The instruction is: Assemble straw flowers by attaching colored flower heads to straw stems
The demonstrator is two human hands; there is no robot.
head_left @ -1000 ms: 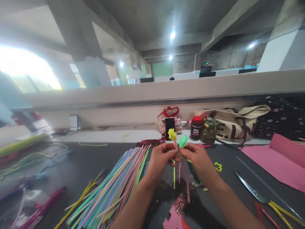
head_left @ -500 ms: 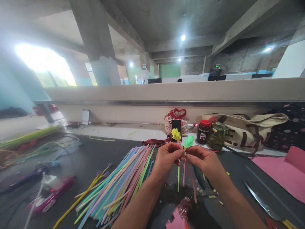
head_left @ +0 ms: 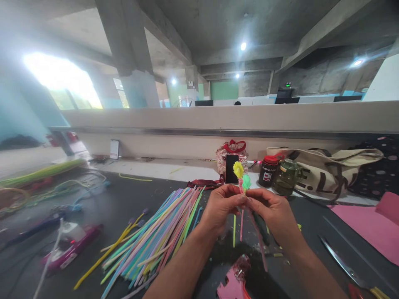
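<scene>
In the middle of the head view, a yellow fuzzy pipe-cleaner flower (head_left: pixel 238 169) and a mint-green one (head_left: pixel 246 181) stand close together, the yellow one higher. Pink pipe cleaner is wound below the yellow bloom. My left hand (head_left: pixel 222 208) pinches the stems between thumb and fingers. From the other side, my right hand (head_left: pixel 272 211) pinches the same stems, its fingertips touching or nearly touching the left ones. A long pink pipe cleaner (head_left: pixel 260 249) trails down below the hands. Exactly which strand each hand grips is hidden by the fingers.
A bundle of pastel pipe cleaners (head_left: pixel 158 241) lies left of my hands, beside yellow stems with purple tips (head_left: pixel 109 255). A magenta glue gun (head_left: pixel 75 247) is farther left. Scissors (head_left: pixel 343 263) and pink paper (head_left: pixel 368 228) lie right. Bottles (head_left: pixel 268 171) and a phone (head_left: pixel 231 168) stand behind.
The yellow bloom has shifted right and up, closer to the green one, which has sunk slightly. The trailing pink end has swung right. Both hands keep their pinch.
</scene>
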